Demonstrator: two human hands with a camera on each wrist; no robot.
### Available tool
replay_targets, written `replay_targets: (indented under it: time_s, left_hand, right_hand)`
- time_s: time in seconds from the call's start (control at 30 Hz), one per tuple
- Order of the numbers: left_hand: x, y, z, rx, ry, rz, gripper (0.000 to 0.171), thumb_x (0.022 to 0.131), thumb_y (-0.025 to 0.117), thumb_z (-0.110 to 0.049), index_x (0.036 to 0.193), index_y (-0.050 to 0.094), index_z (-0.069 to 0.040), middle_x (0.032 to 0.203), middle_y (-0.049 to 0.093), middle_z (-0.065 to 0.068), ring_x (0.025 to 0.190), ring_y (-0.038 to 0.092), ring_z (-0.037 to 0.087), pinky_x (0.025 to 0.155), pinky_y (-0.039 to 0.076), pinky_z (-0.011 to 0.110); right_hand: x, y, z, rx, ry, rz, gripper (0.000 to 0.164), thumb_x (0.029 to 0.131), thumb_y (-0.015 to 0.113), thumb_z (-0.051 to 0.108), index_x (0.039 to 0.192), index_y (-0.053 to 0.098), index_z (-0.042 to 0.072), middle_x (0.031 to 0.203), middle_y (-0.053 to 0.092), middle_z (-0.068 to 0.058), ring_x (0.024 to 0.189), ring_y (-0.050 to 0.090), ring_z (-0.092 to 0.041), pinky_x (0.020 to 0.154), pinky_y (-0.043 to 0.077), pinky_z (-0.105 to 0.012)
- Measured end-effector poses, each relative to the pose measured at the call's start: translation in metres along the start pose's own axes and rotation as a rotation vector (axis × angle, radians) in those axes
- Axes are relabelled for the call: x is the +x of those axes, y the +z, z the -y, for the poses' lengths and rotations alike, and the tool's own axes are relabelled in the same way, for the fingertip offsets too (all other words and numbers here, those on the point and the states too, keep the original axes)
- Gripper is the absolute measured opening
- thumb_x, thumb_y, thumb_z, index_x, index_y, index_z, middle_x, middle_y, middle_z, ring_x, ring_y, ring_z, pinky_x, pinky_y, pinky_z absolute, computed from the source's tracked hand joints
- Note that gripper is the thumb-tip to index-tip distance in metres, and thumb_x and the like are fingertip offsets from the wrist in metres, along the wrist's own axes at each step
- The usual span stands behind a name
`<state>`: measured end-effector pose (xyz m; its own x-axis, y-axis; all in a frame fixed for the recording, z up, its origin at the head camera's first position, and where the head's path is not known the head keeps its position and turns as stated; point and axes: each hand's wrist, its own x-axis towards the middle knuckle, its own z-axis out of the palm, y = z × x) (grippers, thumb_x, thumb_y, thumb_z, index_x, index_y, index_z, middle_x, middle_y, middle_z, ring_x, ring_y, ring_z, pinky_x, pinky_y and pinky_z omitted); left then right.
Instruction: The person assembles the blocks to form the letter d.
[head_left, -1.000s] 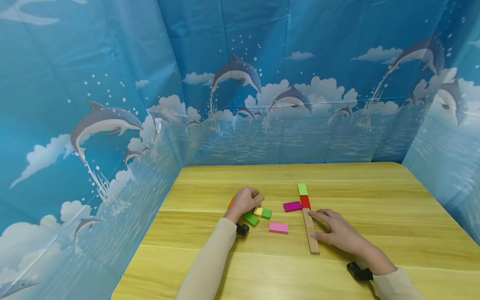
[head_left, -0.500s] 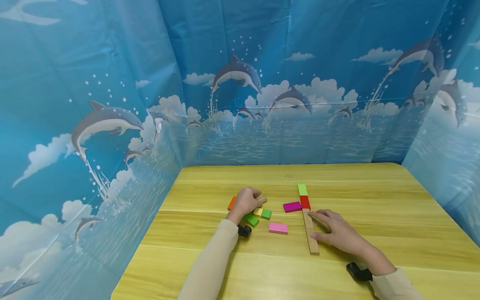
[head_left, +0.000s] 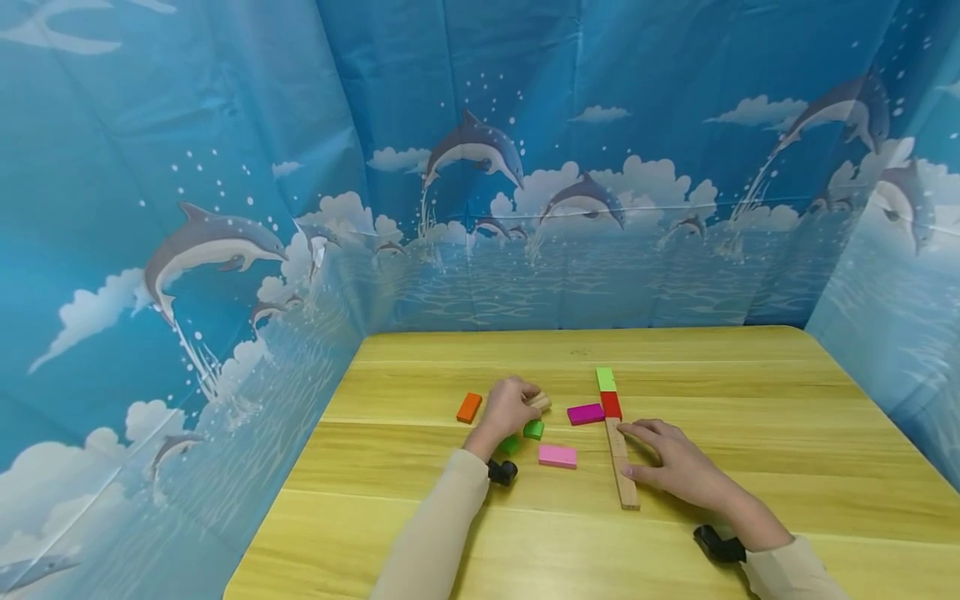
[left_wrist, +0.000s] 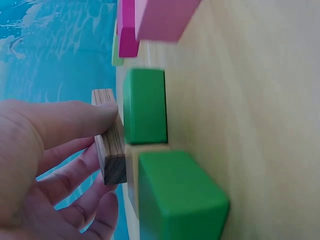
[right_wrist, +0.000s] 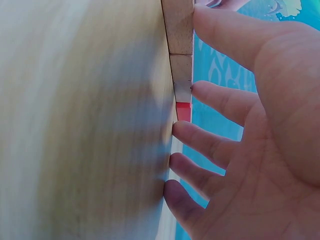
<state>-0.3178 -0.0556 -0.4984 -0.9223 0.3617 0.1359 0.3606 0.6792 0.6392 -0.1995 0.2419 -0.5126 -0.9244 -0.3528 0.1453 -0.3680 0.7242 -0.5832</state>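
Note:
My left hand (head_left: 508, 410) pinches a plain wooden block (left_wrist: 111, 142) between thumb and fingers. In the left wrist view this block is held just beside a green block (left_wrist: 146, 105) and a second green block (left_wrist: 182, 192). My right hand (head_left: 678, 462) has its fingers spread, thumb and fingertip touching a straight row of blocks. That row runs from a light green block (head_left: 606, 379) through a red block (head_left: 611, 405) to two plain wooden blocks, the upper one (head_left: 617, 437) and the lower one (head_left: 627, 488). Beside the red block's left side lies a magenta block (head_left: 586, 414).
A pink block (head_left: 558, 456) lies between the hands, and an orange block (head_left: 469, 407) left of the left hand. All rest on a yellow wood-grain table (head_left: 585, 550). A blue dolphin-print curtain (head_left: 480, 275) rises behind the table's far edge.
My left hand has shifted right with the wooden block, uncovering the orange block and covering the yellow piece next to the green one. The right hand stays where it was on the row.

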Motion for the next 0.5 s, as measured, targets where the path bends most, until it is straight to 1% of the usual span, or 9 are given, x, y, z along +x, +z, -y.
replay_targets:
  time_s: [0.07,0.27,0.37,0.5]
  left_hand:
    - [-0.002,0.004,-0.002,0.002,0.010,-0.003,0.036,0.089,0.078,-0.011,0.125,0.073,-0.009,0.108,0.065,0.002,0.090,0.061,0.012,0.072,0.052,0.023]
    - [-0.005,0.014,-0.005,0.007,-0.004,-0.003,0.036,0.088,0.078,-0.012,0.124,0.073,-0.012,0.109,0.065,-0.002,0.091,0.060,0.009,0.072,0.051,0.022]
    - [-0.006,0.016,-0.006,0.007,0.004,0.000,0.036,0.088,0.079,-0.012,0.124,0.074,-0.012,0.107,0.065,-0.002,0.089,0.060,0.009,0.072,0.051,0.023]
    - [-0.006,0.019,-0.007,0.019,0.024,0.003,0.036,0.087,0.079,-0.012,0.123,0.074,-0.013,0.106,0.065,-0.003,0.090,0.060,0.008,0.073,0.050,0.023]
  right_hand:
    - [0.000,0.000,0.000,-0.002,0.005,0.001,0.071,0.092,0.070,0.050,0.150,0.050,0.015,0.143,0.048,-0.018,0.130,0.041,-0.045,0.096,0.039,-0.068]
    - [0.000,-0.001,0.001,-0.012,0.006,0.001,0.072,0.092,0.070,0.051,0.150,0.049,0.014,0.142,0.048,-0.019,0.129,0.042,-0.046,0.094,0.040,-0.068]
    - [0.001,-0.001,0.001,-0.010,0.016,0.008,0.072,0.092,0.070,0.051,0.150,0.049,0.015,0.142,0.048,-0.018,0.130,0.042,-0.046,0.095,0.040,-0.067]
    - [0.002,-0.001,0.000,-0.011,0.006,0.008,0.070,0.092,0.070,0.049,0.149,0.050,0.014,0.142,0.048,-0.017,0.129,0.042,-0.045,0.094,0.040,-0.067]
